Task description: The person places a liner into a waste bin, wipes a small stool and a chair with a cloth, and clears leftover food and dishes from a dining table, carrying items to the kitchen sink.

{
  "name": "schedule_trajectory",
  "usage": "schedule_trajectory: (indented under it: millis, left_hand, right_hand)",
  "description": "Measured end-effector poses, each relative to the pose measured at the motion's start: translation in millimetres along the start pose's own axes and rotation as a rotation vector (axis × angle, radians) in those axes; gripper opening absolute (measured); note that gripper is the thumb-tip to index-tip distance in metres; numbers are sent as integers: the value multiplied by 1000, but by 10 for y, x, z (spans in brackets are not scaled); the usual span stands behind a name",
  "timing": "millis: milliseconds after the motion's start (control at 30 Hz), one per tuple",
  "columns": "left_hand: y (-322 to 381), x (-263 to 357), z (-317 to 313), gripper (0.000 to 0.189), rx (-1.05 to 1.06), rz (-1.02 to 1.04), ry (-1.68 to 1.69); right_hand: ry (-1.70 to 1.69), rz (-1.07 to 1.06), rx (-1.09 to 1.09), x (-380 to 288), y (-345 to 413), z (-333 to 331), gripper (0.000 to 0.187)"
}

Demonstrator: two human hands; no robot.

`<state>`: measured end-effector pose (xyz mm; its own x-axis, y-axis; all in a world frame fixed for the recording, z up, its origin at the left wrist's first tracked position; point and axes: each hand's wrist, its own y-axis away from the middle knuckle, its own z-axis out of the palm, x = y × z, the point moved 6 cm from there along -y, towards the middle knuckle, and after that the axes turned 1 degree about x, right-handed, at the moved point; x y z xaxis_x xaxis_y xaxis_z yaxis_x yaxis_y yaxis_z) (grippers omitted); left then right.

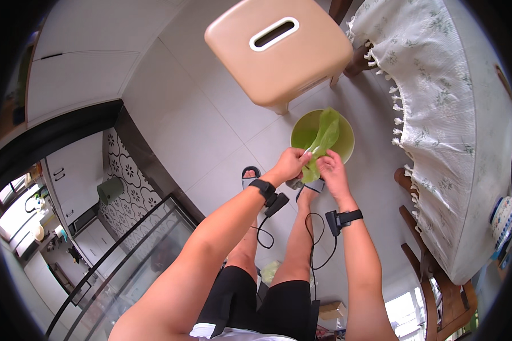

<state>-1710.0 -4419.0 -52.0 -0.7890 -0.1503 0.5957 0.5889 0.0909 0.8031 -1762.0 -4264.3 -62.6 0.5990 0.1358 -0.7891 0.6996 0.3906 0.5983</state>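
My left hand (293, 164) is closed on a crumpled, translucent light-green plastic bag (324, 135). Its upper part stretches across a round bin (350, 134), whose inside looks yellowish green; the lower end hangs below my fingers. At the bag's right edge, my right hand (333, 172) has its fingers curled and fingertips against the plastic. Whether they pinch it is not clear. A small greyish thing (294, 183) shows under my left hand, too covered to name.
A peach plastic stool (277, 55) stands just beyond the bin. To the right is a table with a fringed, leaf-patterned cloth (435, 111) and wooden chairs (448, 302). A black-framed glass panel (153, 251) is at left. Cables hang from my wrist straps.
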Motion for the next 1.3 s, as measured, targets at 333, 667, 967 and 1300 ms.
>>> schedule_trajectory:
  millis: [333, 667, 967, 1300]
  left_hand:
    - [-625, -546, -477, 31, 303, -47, -3]
    - [-646, -883, -686, 23, 296, -58, -108]
    - [-545, -1447, -279, 28, 15, -655, 236]
    - [-717, -684, -264, 4, 141, -92, 246]
  right_hand:
    - [792, 1, 422, 390, -296, -872, 17]
    - [496, 649, 241, 803, -66, -971, 27]
    - [149, 750, 109, 1196, 121, -895, 29]
    - [2, 67, 330, 924, -190, -898, 28]
